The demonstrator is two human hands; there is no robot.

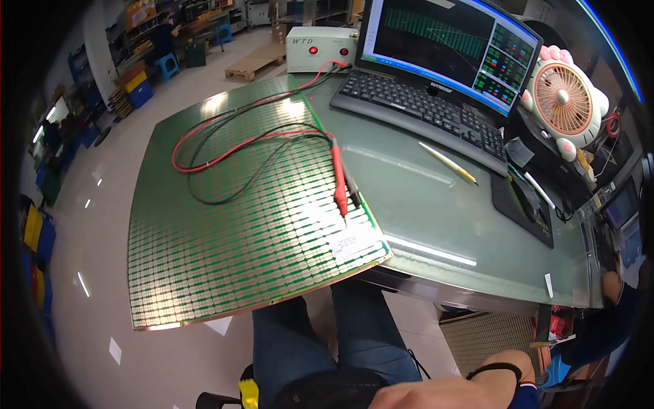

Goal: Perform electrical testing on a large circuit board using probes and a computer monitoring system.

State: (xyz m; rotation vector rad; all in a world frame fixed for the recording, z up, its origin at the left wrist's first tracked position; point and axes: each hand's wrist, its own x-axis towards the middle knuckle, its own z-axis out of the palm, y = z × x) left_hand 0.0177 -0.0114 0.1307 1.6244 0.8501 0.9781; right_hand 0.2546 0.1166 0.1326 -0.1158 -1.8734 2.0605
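Red probe (339,180) lies on board (204,259), near right corner: lift, don't drag. Right hand (412,395) cropped, openness, grip unclear; left unseen.

A black keyboard (422,112) lies on the grey-green desk (409,184), a slim white-and-yellow pen (448,163) near its front edge. To the right, a dark mouse (523,199) rests on a black mouse pad (514,223); beyond stands a white fan (563,95) with pink trim. A white paper slip (549,285) sits near the desk's front edge. Across the glossy floor (88,225) are a wooden pallet (255,65) and a blue stool (166,67).
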